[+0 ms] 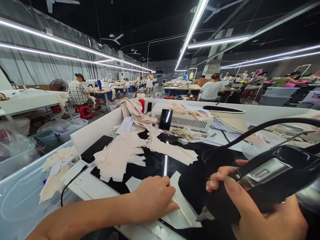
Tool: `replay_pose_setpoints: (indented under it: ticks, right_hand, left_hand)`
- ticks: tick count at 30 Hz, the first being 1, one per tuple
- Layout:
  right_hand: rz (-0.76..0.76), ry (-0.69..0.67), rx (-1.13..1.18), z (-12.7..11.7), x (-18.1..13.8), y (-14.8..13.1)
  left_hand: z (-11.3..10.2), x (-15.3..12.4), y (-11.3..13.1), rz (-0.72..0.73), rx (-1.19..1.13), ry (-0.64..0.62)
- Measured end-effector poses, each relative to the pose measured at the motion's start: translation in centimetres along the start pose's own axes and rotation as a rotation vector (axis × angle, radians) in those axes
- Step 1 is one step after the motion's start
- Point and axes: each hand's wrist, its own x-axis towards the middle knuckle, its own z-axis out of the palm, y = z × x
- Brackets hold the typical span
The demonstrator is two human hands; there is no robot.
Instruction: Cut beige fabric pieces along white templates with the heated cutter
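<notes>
My left hand [156,200], fingers curled, bears down on a pale fabric piece [182,200] near the front edge of a glossy black tabletop [155,163]. Its fingertips are partly hidden. At the right, the fingers and thumb of my right hand [265,213] wrap around a black corded device [282,166] with a silver metal plate on top. What kind of device it is, I cannot make out. Beyond my left hand lies a fanned stack of cream fabric pieces [120,153]. Another cream strip [172,150] stretches to its right.
A dark phone [96,150] lies at the left edge; another phone [165,119] leans against a white vented box [185,120]. A cream visor [230,116] sits behind. Left of the table is a translucent bin [22,200]. Several people work at sewing tables farther back.
</notes>
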Motion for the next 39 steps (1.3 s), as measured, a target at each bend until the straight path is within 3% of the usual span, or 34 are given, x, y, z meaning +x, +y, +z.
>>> replay_pose_setpoints:
  ticks: [3,6,10,13,18,31,39]
  right_hand:
    - [0.014,0.009,0.016,0.0,-0.1,-0.1]
    - [0.021,0.017,0.058,-0.1,-0.2,-0.1]
    - [0.022,0.019,0.069,-0.1,-0.2,-0.4]
    - [0.026,0.025,0.075,-0.1,-0.3,-0.6]
    - [0.021,0.004,0.064,-0.3,-0.3,-0.3]
    - [0.022,0.001,0.087,-0.4,0.0,0.1]
    - [-0.008,-0.027,0.204,-0.1,0.3,-0.5]
  left_hand:
    - [-0.3,-0.5,-0.5,-0.013,-0.047,0.006]
    - [0.1,-0.6,-1.3,0.023,-0.044,0.099]
    - [1.0,-0.4,-2.4,0.179,-0.060,0.226]
    - [1.6,-0.2,-2.9,0.263,-0.087,0.234]
    - [2.2,-0.6,-3.4,0.232,-0.099,0.183]
    - [2.7,-0.9,-3.6,0.257,-0.064,0.231]
    - [3.6,-1.9,-4.2,0.274,-0.097,0.341]
